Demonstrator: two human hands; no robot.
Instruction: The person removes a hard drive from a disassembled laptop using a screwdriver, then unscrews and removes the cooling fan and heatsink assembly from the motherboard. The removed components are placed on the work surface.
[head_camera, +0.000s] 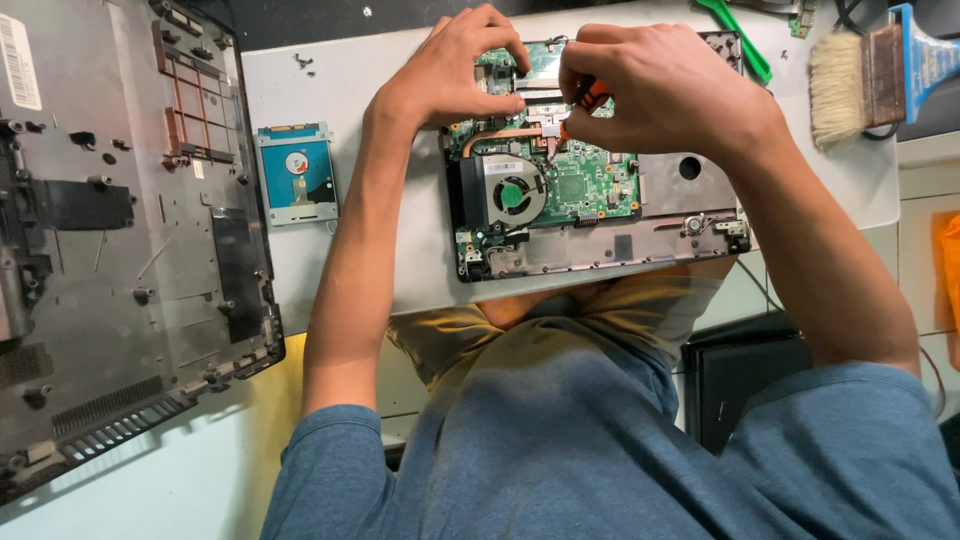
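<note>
My right hand (665, 85) is closed around an orange-handled tool (592, 97), a small screwdriver by the look of it, held upright so the tip comes straight down onto the green circuit board (585, 185) of the opened laptop (690, 235). The grip is a tight pinch, fingers curled over the handle, which keeps the tip from wandering. My left hand (465, 65) rests on the board's far edge just beside the tool, fingers bent and pressing down; I cannot tell whether it pinches some small part or only steadies the board. Both hands meet above the copper heat pipe (500, 135), which runs down to the round fan (512, 193).

The laptop lies square before me on the pale table (380, 200), near enough that my elbows can stay bent. The removed bottom cover (120, 230) lies inside-up to my left, well apart, and the bare hard drive (297, 175) sits flat between the cover and the laptop, out of my arms' way. A wide brush (865, 85) with a blue handle lies at the far right, and a green strip-like tool (735, 40) lies beyond my right hand.
</note>
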